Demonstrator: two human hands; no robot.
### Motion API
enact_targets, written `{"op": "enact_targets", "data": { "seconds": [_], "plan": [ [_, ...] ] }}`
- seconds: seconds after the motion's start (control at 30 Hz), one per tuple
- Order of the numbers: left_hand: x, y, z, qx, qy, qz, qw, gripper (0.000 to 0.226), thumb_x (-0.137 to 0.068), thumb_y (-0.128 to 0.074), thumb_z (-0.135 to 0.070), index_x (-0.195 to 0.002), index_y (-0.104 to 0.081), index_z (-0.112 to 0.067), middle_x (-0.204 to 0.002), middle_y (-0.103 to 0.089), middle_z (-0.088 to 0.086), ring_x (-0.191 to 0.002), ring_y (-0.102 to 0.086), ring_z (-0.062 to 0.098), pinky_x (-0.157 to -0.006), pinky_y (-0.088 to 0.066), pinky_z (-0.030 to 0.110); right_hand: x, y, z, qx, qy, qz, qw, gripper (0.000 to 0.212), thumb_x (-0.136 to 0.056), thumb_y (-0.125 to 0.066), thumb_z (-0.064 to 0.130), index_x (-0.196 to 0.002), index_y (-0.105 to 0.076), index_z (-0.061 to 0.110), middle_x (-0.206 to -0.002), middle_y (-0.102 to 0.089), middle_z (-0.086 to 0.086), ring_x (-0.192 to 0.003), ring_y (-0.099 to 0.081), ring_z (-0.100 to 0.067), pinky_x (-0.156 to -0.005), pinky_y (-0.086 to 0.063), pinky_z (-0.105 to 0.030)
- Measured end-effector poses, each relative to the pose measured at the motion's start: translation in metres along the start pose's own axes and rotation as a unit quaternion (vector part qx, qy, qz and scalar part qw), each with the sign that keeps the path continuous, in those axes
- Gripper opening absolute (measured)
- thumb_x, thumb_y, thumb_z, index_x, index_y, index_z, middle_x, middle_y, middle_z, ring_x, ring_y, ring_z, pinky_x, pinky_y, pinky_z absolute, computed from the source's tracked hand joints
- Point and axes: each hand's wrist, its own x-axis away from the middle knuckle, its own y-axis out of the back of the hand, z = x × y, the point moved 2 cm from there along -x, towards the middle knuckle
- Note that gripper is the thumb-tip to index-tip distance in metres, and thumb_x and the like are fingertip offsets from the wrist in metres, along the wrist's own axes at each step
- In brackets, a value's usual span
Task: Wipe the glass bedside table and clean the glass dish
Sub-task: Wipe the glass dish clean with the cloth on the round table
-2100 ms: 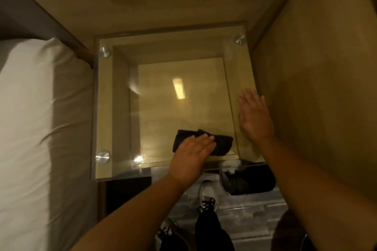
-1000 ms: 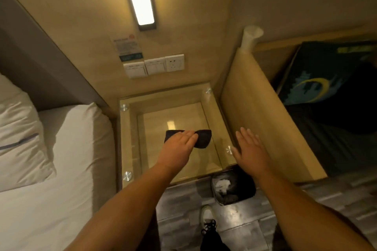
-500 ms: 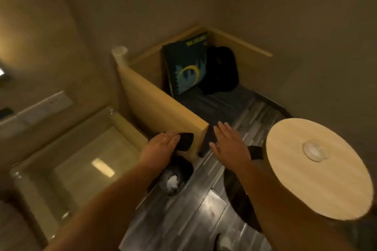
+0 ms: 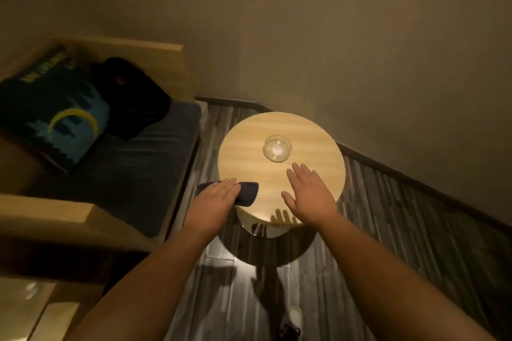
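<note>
A small clear glass dish [image 4: 277,148] stands near the middle of a round wooden table [image 4: 313,130]. My left hand [image 4: 214,201] holds a dark folded cloth [image 4: 248,193] over the table's near left edge. My right hand [image 4: 310,194] hovers flat, fingers apart and holding nothing, over the table just short of the dish. A corner of the glass bedside table [image 4: 27,304] shows at the bottom left edge.
A wooden-framed bench [image 4: 149,147] with a dark cushion, a blue patterned pillow [image 4: 61,116] and a black bag [image 4: 130,97] stands left of the round table. Dark plank floor [image 4: 401,230] runs to the wall at right. My shoe [image 4: 293,318] shows below.
I have turned right, away from the glass bedside table, carrying the cloth in my left hand. The round table with the dish now lies under both hands.
</note>
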Motion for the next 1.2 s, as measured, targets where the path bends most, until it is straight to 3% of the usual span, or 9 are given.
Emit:
{"op": "enact_targets", "data": {
  "seconds": [0.13,0.23,0.37,0.47,0.6,0.77,0.97,1.13,1.2],
  "plan": [
    [-0.075,-0.03,-0.056,-0.009,-0.069,0.017,0.997,0.07,-0.039,-0.082,0.007,-0.106,-0.067,-0.007,-0.111,-0.068,0.014,-0.093,-0.067,0.029,-0.081,-0.054,0.035,-0.007,-0.022,-0.088,-0.02,-0.041,0.021,0.999,0.063,-0.098,-0.031,0.049,-0.151,-0.019,0.015,-0.16,-0.016,-0.006,-0.146,-0.01,-0.025,-0.118,-0.003,-0.038],
    [-0.117,-0.054,-0.084,0.008,-0.097,0.046,0.994,0.064,-0.042,-0.081,0.005,-0.103,-0.065,-0.005,-0.106,-0.067,0.015,-0.088,-0.067,0.031,-0.076,-0.056,0.036,-0.019,-0.039,-0.133,-0.028,-0.056,0.032,0.998,0.062,-0.099,-0.032,0.048,-0.151,-0.019,0.016,-0.159,-0.016,-0.005,-0.146,-0.01,-0.023,-0.118,-0.003,-0.037],
    [-0.161,-0.085,-0.102,-0.001,-0.138,0.039,0.99,0.043,-0.06,-0.062,-0.006,-0.102,-0.069,-0.003,-0.106,-0.069,0.017,-0.09,-0.068,0.03,-0.082,-0.052,0.033,-0.033,-0.066,-0.175,-0.034,-0.061,0.035,0.997,0.062,-0.098,-0.033,0.048,-0.15,-0.021,0.015,-0.158,-0.019,-0.006,-0.146,-0.011,-0.024,-0.117,-0.003,-0.038],
    [-0.191,-0.117,-0.102,0.004,-0.127,0.067,0.99,0.055,-0.072,-0.06,0.002,-0.127,-0.057,0.0,-0.134,-0.054,0.02,-0.12,-0.055,0.034,-0.105,-0.037,0.04,-0.043,-0.09,-0.198,-0.045,-0.067,0.038,0.996,0.062,-0.098,-0.033,0.047,-0.15,-0.02,0.015,-0.159,-0.019,-0.006,-0.146,-0.01,-0.024,-0.117,0.0,-0.037],
    [-0.22,-0.159,-0.099,-0.001,-0.131,0.111,0.985,0.069,-0.058,-0.08,0.007,-0.124,-0.059,0.0,-0.129,-0.057,0.022,-0.115,-0.058,0.039,-0.099,-0.041,0.05,-0.059,-0.125,-0.217,-0.054,-0.076,0.047,0.995,0.062,-0.098,-0.031,0.046,-0.151,-0.019,0.015,-0.159,-0.017,-0.006,-0.147,-0.009,-0.024,-0.118,-0.001,-0.038],
    [-0.253,-0.208,-0.101,0.025,-0.166,0.112,0.979,0.061,-0.074,-0.071,-0.005,-0.133,-0.053,-0.005,-0.139,-0.051,0.017,-0.126,-0.049,0.035,-0.107,-0.032,0.046,-0.074,-0.162,-0.227,-0.064,-0.09,0.036,0.993,0.062,-0.098,-0.034,0.045,-0.15,-0.021,0.013,-0.159,-0.018,-0.007,-0.147,-0.01,-0.024,-0.117,0.001,-0.037],
    [-0.261,-0.252,-0.097,-0.01,-0.163,0.13,0.978,0.057,-0.1,-0.031,-0.036,-0.152,-0.014,-0.017,-0.159,-0.017,0.004,-0.145,-0.014,0.023,-0.118,-0.01,0.041,-0.083,-0.2,-0.231,-0.072,-0.113,0.031,0.99,0.064,-0.098,-0.035,0.044,-0.15,-0.022,0.011,-0.158,-0.019,-0.008,-0.147,-0.011,-0.024,-0.114,0.007,-0.032],
    [-0.259,-0.242,-0.09,0.046,-0.183,0.148,0.971,0.073,-0.094,-0.034,-0.05,-0.152,-0.007,-0.016,-0.16,-0.007,0.005,-0.147,-0.004,0.02,-0.117,0.001,0.038,-0.086,-0.2,-0.223,-0.081,-0.127,0.029,0.988,0.065,-0.096,-0.038,0.045,-0.15,-0.024,0.011,-0.158,-0.021,-0.007,-0.147,-0.012,-0.023,-0.115,0.006,-0.031],
    [-0.256,-0.23,-0.086,0.089,-0.167,0.131,0.973,0.069,-0.094,-0.037,-0.047,-0.151,-0.016,-0.014,-0.159,-0.013,0.006,-0.146,-0.009,0.021,-0.117,-0.002,0.036,-0.092,-0.192,-0.218,-0.087,-0.119,0.022,0.989,0.065,-0.094,-0.038,0.045,-0.148,-0.028,0.011,-0.157,-0.025,-0.008,-0.146,-0.017,-0.024,-0.117,0.0,-0.034]
  ]
}}
